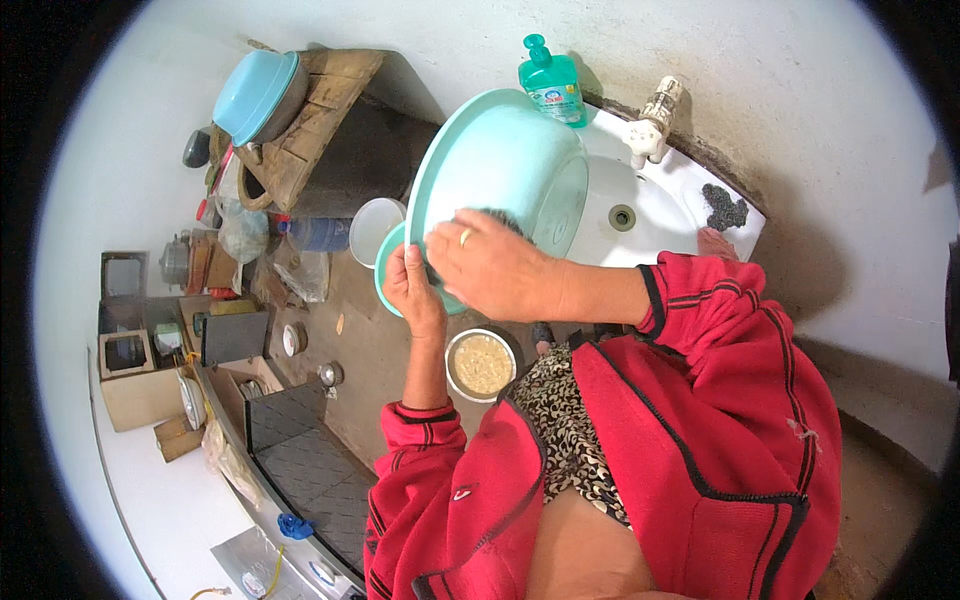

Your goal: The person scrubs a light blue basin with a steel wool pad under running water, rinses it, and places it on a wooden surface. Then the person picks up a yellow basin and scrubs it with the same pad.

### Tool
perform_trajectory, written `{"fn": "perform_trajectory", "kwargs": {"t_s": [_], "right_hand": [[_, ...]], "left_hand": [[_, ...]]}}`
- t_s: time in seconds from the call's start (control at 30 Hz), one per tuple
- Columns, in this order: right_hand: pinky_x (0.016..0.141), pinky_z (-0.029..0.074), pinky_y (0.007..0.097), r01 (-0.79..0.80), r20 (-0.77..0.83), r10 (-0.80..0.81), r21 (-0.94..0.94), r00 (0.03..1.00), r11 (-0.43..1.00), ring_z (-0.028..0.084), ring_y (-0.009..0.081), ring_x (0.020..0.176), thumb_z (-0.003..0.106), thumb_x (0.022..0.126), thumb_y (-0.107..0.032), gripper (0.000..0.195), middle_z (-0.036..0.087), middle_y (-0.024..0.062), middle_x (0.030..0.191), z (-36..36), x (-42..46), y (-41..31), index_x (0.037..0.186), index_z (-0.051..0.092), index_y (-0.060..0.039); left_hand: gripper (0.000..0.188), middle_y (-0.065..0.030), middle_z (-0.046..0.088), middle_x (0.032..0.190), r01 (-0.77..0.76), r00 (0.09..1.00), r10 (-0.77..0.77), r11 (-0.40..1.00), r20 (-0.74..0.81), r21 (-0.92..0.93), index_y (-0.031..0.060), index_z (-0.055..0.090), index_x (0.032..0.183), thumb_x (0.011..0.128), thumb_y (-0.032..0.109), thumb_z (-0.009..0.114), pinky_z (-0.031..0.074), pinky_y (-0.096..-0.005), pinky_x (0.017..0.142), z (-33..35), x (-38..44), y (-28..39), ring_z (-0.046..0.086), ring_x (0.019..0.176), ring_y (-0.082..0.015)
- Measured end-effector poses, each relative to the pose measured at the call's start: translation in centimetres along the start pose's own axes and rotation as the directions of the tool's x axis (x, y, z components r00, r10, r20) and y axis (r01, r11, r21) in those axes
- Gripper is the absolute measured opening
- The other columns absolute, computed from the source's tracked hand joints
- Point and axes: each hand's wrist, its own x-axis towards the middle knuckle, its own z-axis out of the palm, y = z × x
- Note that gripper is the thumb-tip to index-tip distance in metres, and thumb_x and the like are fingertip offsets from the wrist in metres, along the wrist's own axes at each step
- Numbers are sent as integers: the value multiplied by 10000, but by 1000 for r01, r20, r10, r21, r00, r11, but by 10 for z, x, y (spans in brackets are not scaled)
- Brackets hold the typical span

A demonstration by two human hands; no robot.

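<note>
My left hand [414, 294] grips the rim of a light turquoise plastic basin [480, 161], which is tilted on its side over a white sink [609, 234]. Against the basin's outer wall lies my right hand [491, 262], a ring on one finger. Dark scouring material [504, 219] shows partly beneath its fingers; the rest is hidden. Another turquoise basin [388, 259] is partly visible behind my left hand. On the sink's back edge stands a green pump bottle [553, 84], close to the tilted basin.
A worn white tap [652, 127] juts from the wall above the sink. Dark mesh scouring material [724, 208] lies on the sink's right corner. Below are a metal bowl of pale contents [481, 364] and a white bucket [375, 231]. A blue basin [259, 97] rests on a wooden surface [330, 90].
</note>
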Motion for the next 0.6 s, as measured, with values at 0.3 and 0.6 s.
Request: {"fn": "perform_trajectory", "kwargs": {"t_s": [0.3,0.6], "right_hand": [[908,474,442,-664,-45,781,498,623,558,605,331,1035,571,922,-227,241,650,143,1100,31,-28,148,1062,663,-54],[980,451,448,-41,-357,97,162,929,986,589,282,1093,672,801,-120,267,646,79,1063,75,-25,47,1054,650,-37]], "left_hand": [[309,48,564,811,120,989,-122,993,-81,-22,2,639,949,1024,278,522,383,-220,630,-13,5,-29,453,716,-53],[361,-75,640,1028,317,941,-327,942,-84,-112,-44,610,1105,1024,292,505,491,-324,786,-17,-12,-76,595,884,-165]]}}
